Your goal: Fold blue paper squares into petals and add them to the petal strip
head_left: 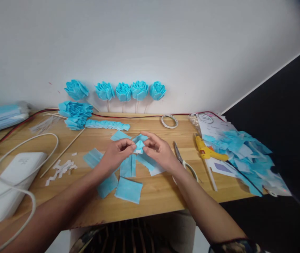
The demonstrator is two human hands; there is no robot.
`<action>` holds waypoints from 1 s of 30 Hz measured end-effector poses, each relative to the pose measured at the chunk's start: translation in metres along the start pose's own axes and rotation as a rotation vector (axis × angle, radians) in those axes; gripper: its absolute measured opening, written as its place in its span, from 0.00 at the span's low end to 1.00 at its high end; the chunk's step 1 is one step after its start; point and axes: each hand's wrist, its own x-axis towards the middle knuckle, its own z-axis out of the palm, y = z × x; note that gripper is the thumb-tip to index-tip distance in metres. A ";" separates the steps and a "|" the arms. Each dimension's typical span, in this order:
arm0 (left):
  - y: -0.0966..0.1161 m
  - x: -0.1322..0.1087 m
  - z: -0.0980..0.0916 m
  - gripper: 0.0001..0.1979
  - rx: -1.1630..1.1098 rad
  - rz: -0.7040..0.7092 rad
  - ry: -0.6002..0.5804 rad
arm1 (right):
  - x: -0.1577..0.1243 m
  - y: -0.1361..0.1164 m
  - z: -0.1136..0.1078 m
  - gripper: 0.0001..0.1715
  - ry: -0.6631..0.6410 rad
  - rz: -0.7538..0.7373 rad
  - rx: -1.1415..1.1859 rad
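Note:
My left hand [117,153] and my right hand [158,150] meet over the middle of the wooden table [163,196]. Both pinch a small folded piece of blue fabric [139,146] between thumb and fingertips. Beneath and around my hands lie several flat blue fabric squares [129,189]. A row of folded blue pieces [107,124] lies further back. Finished blue fabric flowers on sticks [131,90] lean against the white wall, and more flowers [75,112] lie at the back left.
Scissors [183,161] lie just right of my right hand, then a yellow glue gun [205,149] and a pile of blue scraps [245,154]. A tape roll [169,121] sits at the back. A white box [10,182] with a cable and white paper strips [62,168] lie left.

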 end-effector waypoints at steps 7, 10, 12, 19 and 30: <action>0.000 0.000 0.002 0.16 -0.007 -0.009 -0.070 | 0.001 0.006 0.003 0.29 0.052 -0.018 0.002; -0.001 0.000 0.003 0.15 0.019 0.005 -0.075 | 0.000 0.006 0.001 0.28 0.045 -0.025 0.006; -0.002 -0.001 0.002 0.15 0.036 0.005 -0.049 | -0.001 0.001 -0.008 0.26 0.088 -0.056 0.011; -0.005 -0.003 -0.001 0.13 0.058 -0.028 -0.001 | -0.032 -0.007 -0.080 0.19 0.484 -0.018 -0.125; -0.008 -0.003 -0.001 0.15 0.094 -0.021 -0.018 | -0.078 0.031 -0.098 0.11 0.472 0.185 -0.799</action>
